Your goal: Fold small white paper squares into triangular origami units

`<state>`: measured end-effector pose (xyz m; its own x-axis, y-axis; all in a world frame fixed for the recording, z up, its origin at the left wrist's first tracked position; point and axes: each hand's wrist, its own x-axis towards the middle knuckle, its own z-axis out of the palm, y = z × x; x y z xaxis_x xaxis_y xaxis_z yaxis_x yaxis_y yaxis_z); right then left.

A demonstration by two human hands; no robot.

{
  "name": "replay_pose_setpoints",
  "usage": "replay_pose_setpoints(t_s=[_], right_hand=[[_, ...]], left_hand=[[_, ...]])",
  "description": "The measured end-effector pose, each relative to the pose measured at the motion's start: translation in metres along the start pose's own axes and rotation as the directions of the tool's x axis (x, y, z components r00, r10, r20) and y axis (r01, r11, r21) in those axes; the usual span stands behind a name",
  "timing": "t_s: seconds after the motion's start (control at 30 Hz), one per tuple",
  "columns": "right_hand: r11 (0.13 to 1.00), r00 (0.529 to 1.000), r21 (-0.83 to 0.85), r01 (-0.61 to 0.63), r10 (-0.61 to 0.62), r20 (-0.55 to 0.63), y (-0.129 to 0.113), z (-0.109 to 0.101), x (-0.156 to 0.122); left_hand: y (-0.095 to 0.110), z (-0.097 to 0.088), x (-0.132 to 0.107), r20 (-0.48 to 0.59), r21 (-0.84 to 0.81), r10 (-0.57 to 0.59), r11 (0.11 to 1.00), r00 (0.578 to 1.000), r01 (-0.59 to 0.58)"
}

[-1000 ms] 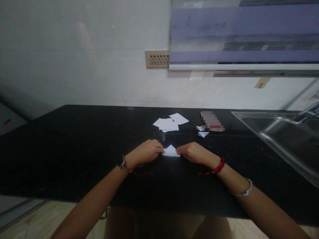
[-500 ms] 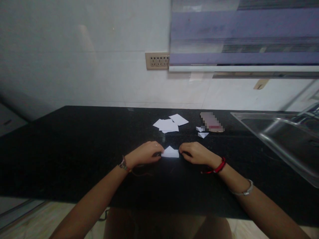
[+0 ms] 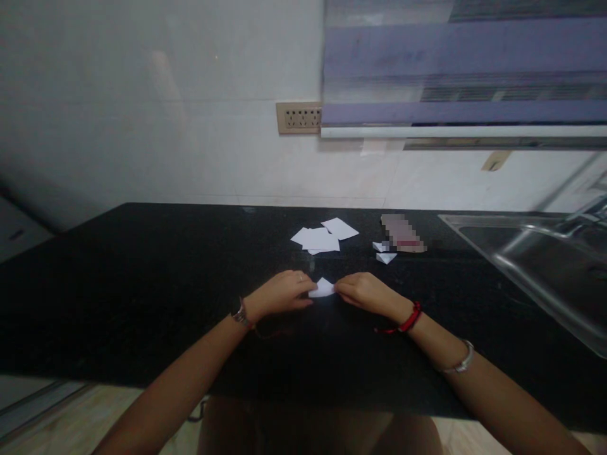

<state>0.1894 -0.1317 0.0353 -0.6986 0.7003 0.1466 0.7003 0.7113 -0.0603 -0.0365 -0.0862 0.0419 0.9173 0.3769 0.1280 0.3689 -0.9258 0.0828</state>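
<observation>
A small white folded paper (image 3: pixel 323 289) with a peaked top lies on the black countertop between my hands. My left hand (image 3: pixel 283 291) holds its left end down with the fingertips, the thumb lying lower, by the near edge. At the other end, the thumb and fingers of my right hand (image 3: pixel 364 291) close on the right corner, which is partly hidden. Beyond the hands lies a loose pile of white paper pieces (image 3: pixel 321 239). Two small folded paper pieces (image 3: pixel 386 258) rest to the right of that pile.
A phone-like flat object (image 3: pixel 403 232), pixelated, lies behind the small folded pieces. On the right a steel sink (image 3: pixel 497 256) is set into the black countertop (image 3: pixel 142 284). A socket panel (image 3: pixel 298 118) and a purple-grey blind (image 3: pixel 465 57) are at the back wall.
My right hand has moved slightly left and now covers the paper's right corner. My left fingers reach further onto the left end. Less of the paper's lower strip shows.
</observation>
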Motion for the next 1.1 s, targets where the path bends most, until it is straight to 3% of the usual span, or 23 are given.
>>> replay_pose_setpoints(t_s=[0.17,0.3,0.4,0.47,0.63,0.77,0.87,1.1], right_hand=[[0.985,0.98,0.125,-0.12,0.138,-0.145,0.003,0.005,0.001],[0.925,0.928,0.324,-0.196,0.282,-0.245,0.002,0.006,0.001],[0.895,0.92,0.399,-0.198,0.31,-0.239,0.0,0.004,0.003],[0.889,0.924,0.411,-0.203,0.313,-0.221,0.0,0.005,0.004],[0.87,0.92,0.416,-0.265,0.358,-0.161,0.004,0.009,0.006],[0.871,0.936,0.414,-0.267,0.336,-0.104,0.006,0.013,0.006],[0.911,0.958,0.358,-0.204,0.26,-0.117,0.007,0.013,0.006],[0.998,0.997,0.05,-0.049,0.052,-0.056,0.005,0.01,0.003]], left_hand=[[0.002,0.005,0.004,-0.086,-0.003,-0.057,0.998,0.995,0.057],[0.003,0.013,0.007,-0.209,-0.25,-0.243,0.95,0.947,0.189],[0.001,0.017,0.008,-0.157,-0.434,-0.358,0.862,0.92,0.261],[0.001,0.018,0.009,-0.124,-0.479,-0.374,0.834,0.919,0.275],[0.0,0.021,0.011,-0.197,-0.421,-0.337,0.877,0.921,0.23],[-0.003,0.025,0.013,-0.177,-0.369,-0.318,0.899,0.932,0.236],[-0.006,0.028,0.014,-0.146,-0.272,-0.253,0.94,0.956,0.207],[-0.01,0.024,0.011,-0.088,-0.017,-0.075,0.997,0.993,0.074]])
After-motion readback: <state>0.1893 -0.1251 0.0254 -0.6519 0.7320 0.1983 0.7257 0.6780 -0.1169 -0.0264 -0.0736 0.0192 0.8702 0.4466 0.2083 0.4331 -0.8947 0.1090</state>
